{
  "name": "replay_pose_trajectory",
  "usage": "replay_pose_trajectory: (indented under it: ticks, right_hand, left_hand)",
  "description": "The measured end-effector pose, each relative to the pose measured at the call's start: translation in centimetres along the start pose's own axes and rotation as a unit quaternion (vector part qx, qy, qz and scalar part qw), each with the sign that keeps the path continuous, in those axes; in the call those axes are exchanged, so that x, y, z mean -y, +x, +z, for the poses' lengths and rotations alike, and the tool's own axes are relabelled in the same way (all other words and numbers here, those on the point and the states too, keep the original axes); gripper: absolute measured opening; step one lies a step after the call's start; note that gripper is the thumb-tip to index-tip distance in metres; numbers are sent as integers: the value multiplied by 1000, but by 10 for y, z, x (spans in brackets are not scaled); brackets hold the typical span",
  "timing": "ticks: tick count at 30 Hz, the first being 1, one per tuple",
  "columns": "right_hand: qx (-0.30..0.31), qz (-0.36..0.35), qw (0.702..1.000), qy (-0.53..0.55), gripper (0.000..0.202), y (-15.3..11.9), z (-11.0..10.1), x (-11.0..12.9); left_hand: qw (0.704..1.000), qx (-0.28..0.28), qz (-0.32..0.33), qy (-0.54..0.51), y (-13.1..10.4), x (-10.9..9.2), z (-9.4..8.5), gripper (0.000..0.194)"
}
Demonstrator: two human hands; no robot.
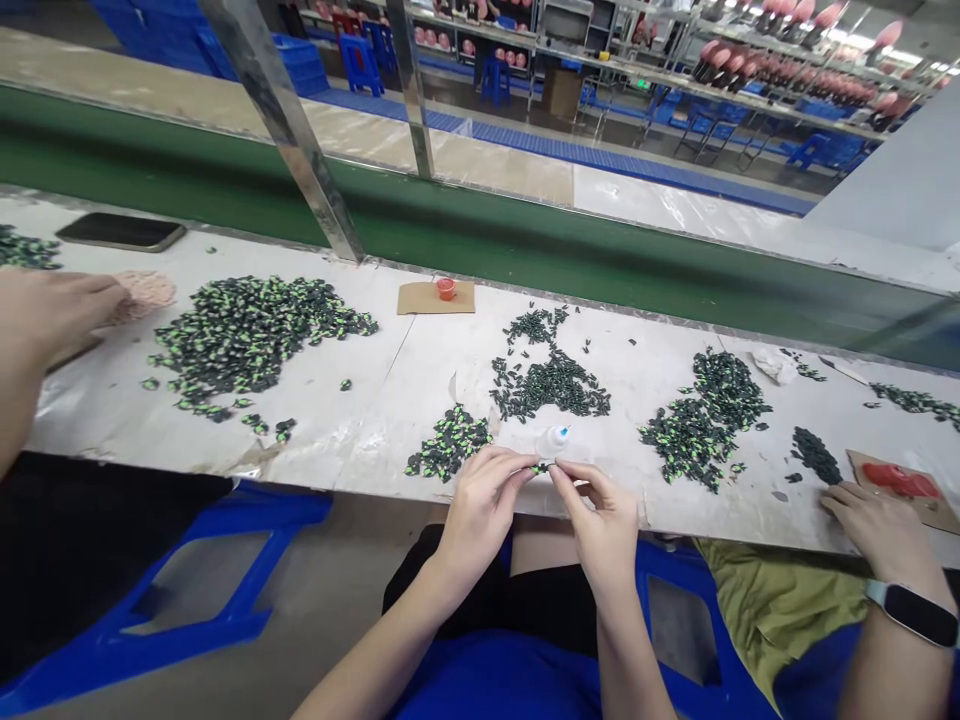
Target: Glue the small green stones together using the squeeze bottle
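- Our fingers point(523, 461) are drawn nearly together at the near edge of the table point(375, 390), thumb and forefinger on each side, with one small dark piece point(541, 467) between the two hands.
- On our left hand point(480, 497) the pinch looks closed on the piece's left end; on our right hand point(604, 512) thumb and forefinger meet just as tightly at its right end.
- The piece, dark with a touch of bright green, seems to run left to right, from one pinch to the other. Our fingertips cover too much of it for us to be sure of its long axis.
- Straight beyond the piece, on the far side of our fingertips, we have a white bottle point(553, 439) with a blue tip. Our right forefinger is the nearer to it; we cannot tell whether the bottle touches our fingers.
- Near our left hand, to its left and slightly far, lies a small heap of green-marked pieces point(450, 445).
- Farther out, beyond the bottle, we see a spread of slender dark pieces point(553, 385).
- Well to the right of our right hand is another dark green heap point(705, 415).
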State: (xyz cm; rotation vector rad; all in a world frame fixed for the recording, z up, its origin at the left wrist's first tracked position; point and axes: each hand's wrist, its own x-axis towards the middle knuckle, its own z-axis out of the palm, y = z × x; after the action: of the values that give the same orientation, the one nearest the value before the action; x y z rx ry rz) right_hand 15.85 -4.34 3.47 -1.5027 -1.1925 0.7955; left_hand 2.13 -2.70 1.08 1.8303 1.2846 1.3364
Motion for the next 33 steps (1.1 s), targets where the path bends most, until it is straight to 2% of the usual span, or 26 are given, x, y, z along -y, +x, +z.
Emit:
replay_pose_trajectory:
  ticks: [5, 10, 15, 19, 29, 33]
  right_hand:
    - [36, 53, 996, 63, 14, 3, 0, -3]
    - [43, 69, 992, 93, 11, 2, 0, -6]
    - [53, 27, 989, 133, 3, 3, 0, -10]
    - [45, -6, 989, 144, 2, 4, 1, -14]
    - [38, -83, 993, 80, 3, 2, 0, -18]
    - [49, -91, 993, 57, 7, 2, -2, -15]
  left_hand:
    - [1000, 6, 6, -1, -1, 2, 0, 17]
    - [997, 28, -39, -53, 1, -1, -1, 18]
    - [982, 63, -112, -137, 4, -3, -6, 16]
    - [975, 72, -140, -156, 5, -5, -8, 13]
    - [981, 58, -129, -134, 5, -10, -7, 14]
    - [982, 67, -126, -122, 5, -11, -7, 12]
